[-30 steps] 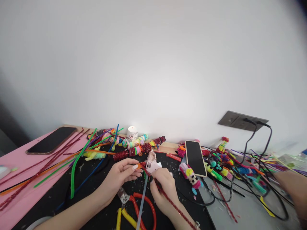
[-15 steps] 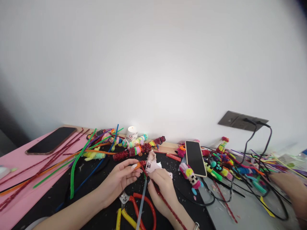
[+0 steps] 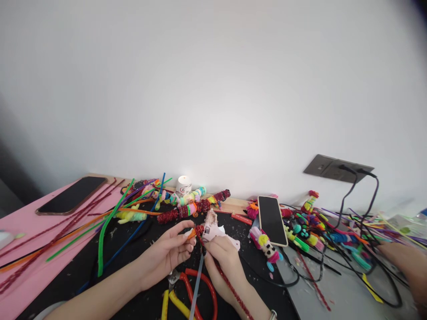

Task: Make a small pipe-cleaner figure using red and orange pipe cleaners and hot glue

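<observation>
My left hand pinches a small orange piece wrapped at its tip with a glittery red pipe cleaner. My right hand is closed round that red pipe cleaner just below the wrapped tip, and the cleaner trails back along my right wrist. A pink glue gun lies on the black mat right behind both hands, with a clear glue stick running down between them.
Red-handled pliers and a yellow handle lie under my hands. Loose pipe cleaners and wound figures litter the mat, with a phone at right and another phone on the pink sheet. Another person's hand reaches among cables at far right.
My right hand has slid up and forward along the red pipe cleaner toward the orange piece. My left hand has tilted slightly. The other person's hand at far right has shifted a little.
</observation>
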`<state>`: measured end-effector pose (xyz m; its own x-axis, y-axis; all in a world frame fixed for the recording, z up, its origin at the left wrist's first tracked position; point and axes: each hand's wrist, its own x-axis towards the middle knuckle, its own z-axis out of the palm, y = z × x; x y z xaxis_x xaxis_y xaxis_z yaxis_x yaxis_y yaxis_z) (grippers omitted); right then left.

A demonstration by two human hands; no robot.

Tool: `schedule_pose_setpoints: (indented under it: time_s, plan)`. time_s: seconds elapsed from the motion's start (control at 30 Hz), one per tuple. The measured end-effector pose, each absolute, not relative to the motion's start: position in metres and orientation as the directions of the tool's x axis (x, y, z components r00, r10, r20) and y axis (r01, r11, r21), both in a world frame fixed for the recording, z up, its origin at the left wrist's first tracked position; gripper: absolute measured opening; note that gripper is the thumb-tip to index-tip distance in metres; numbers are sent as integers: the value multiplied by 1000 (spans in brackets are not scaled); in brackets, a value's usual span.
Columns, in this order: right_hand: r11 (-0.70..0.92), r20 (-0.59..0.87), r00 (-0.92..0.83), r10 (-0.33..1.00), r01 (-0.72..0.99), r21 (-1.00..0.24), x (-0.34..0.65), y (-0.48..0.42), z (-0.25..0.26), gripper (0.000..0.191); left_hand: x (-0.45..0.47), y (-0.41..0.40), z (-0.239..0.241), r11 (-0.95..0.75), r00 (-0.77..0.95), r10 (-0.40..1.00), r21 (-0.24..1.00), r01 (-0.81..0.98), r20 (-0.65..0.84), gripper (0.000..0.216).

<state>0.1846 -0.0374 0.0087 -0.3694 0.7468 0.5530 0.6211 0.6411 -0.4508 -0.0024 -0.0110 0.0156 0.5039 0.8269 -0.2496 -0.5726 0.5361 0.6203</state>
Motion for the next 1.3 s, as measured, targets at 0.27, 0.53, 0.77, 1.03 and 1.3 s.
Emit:
schedule_pose_setpoints:
  time_s: [0.27,0.53,0.77,1.03,1.3]
  plan:
    - [657,559,-390,732,623,-424,184,-39,8,23,-3,-11,15,601,632,754,575,-555,-179,29]
    - [682,581,-397,711,591,-431,183,-37,7,21,-4,-15,18,647,695,696,578,-497,-181,28]
    - [634,558,-317,767,509,-582,184,-39,8,23,-4,-9,16,592,612,763,603,-535,-207,28]
    - [536,509,-182,841,399,-744,181,-38,10,26,0,-12,17,547,619,761,703,-454,-193,21]
    - [487,479,-134,867,422,-764,181,-35,4,24,6,-10,14,364,505,850,860,-357,-150,29]
